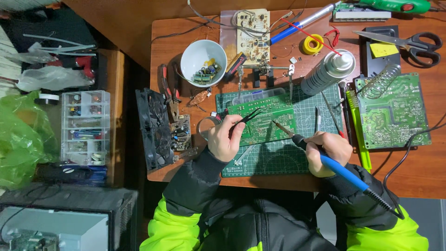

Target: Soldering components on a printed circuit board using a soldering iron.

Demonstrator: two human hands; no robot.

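The left hand (225,139) pinches black tweezers (246,117) between thumb and fingers, their 2 thin points angled up and away from the grip onto the green circuit board (265,122), likely so a small part can be steadied without fingers crowding it. The right hand (327,151) is closed like a pen grip around the blue-handled soldering iron (325,155); its tip reaches forward and to the left of that grip, meeting the board just beside the tweezer points, while the cord trails back past the wrist. The board lies flat on the green cutting mat (278,158), directly ahead of both grips and between them, so either tool reaches it at a low slant. It looks rectangular, green, with pale printed markings and fine tracks; individual joints are too small to tell. A 2nd, larger green board (395,116) sits well to the right of the iron hand.
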